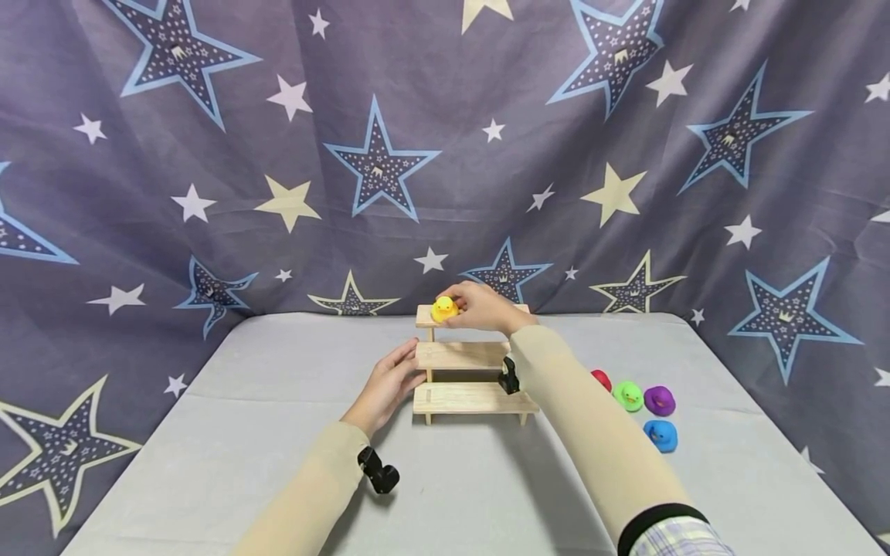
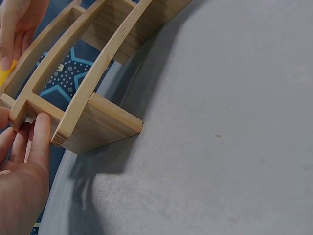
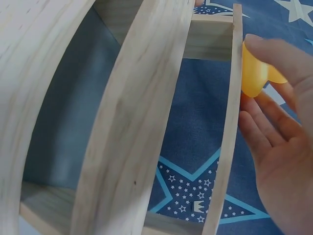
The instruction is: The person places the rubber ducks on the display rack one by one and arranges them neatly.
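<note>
A yellow rubber duck [image 1: 443,310] is at the left end of the top step of a three-tier wooden stand [image 1: 464,356]. My right hand [image 1: 480,306] pinches that duck between thumb and fingers; in the right wrist view the duck [image 3: 254,73] shows beside the top board's edge. My left hand [image 1: 391,386] is at the stand's left side, fingers mostly straight. In the left wrist view its fingertips touch the wooden side frame [image 2: 36,105].
To the right of the stand lie a red duck [image 1: 601,379], partly behind my right sleeve, a green duck [image 1: 629,396], a purple duck [image 1: 660,401] and a blue duck [image 1: 661,435]. A star-patterned curtain [image 1: 445,216] hangs behind the grey-covered table [image 1: 278,401].
</note>
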